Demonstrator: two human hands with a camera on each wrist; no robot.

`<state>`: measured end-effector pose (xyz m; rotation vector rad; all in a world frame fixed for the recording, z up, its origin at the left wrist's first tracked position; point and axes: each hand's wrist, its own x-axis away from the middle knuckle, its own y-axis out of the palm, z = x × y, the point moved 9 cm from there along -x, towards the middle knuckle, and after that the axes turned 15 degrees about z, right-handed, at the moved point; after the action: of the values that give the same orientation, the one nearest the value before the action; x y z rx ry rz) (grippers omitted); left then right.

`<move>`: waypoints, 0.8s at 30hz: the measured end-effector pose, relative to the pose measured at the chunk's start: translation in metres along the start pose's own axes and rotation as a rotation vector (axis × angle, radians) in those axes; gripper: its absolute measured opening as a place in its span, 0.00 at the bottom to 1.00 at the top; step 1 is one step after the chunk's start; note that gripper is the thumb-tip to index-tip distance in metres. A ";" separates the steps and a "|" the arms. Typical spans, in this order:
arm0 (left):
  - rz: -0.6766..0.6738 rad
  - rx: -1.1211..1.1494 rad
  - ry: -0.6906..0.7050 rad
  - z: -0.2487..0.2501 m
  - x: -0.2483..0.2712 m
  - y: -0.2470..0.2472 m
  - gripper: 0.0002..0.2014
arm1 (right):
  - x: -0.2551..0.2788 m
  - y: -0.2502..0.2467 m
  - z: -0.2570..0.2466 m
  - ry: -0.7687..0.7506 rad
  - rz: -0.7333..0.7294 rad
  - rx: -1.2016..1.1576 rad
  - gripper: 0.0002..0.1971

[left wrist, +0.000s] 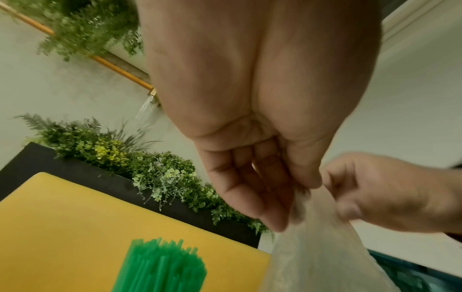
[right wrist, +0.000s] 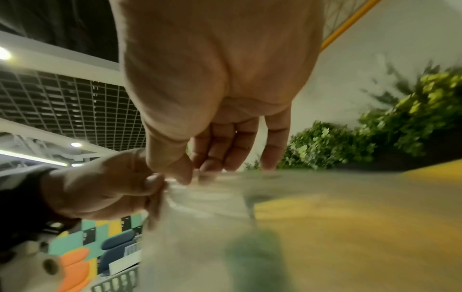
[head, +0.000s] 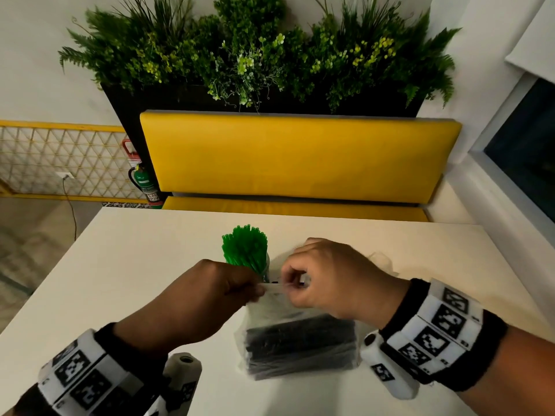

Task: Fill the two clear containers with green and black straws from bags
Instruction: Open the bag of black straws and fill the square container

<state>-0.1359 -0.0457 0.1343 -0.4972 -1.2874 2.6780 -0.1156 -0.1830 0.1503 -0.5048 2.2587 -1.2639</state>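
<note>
A clear plastic bag (head: pixel 300 340) packed with black straws (head: pixel 303 343) stands on the white table (head: pixel 120 265), held up by its top edge. My left hand (head: pixel 240 291) pinches the left part of that edge and my right hand (head: pixel 292 291) pinches it just to the right. Both pinches show in the wrist views, on the bag (left wrist: pixel 325 247) and the bag's blurred film (right wrist: pixel 205 197). Behind the hands, green straws (head: pixel 245 249) stand upright in a clear container (head: pixel 265 270), mostly hidden. The green straws (left wrist: pixel 162 266) also show at the bottom of the left wrist view.
A crumpled clear bag (head: pixel 381 259) lies on the table behind my right hand. Beyond the table's far edge is a yellow bench (head: pixel 300 157) with a planter of greenery (head: pixel 255 55). Something dark shows between the hands, too hidden to identify.
</note>
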 end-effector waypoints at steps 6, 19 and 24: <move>0.100 -0.034 -0.112 -0.037 0.003 -0.044 0.06 | 0.032 -0.037 0.095 0.265 -0.188 0.326 0.06; 0.279 -0.087 -0.048 -0.028 -0.022 -0.043 0.08 | 0.012 0.007 0.073 0.402 -0.220 -0.126 0.04; 0.418 -0.362 0.443 0.045 -0.006 -0.019 0.15 | 0.005 0.008 0.079 0.505 -0.099 -0.328 0.13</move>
<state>-0.1469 -0.0683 0.1766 -1.4537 -1.6625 2.3949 -0.0740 -0.2353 0.1067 -0.4526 2.9260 -1.1682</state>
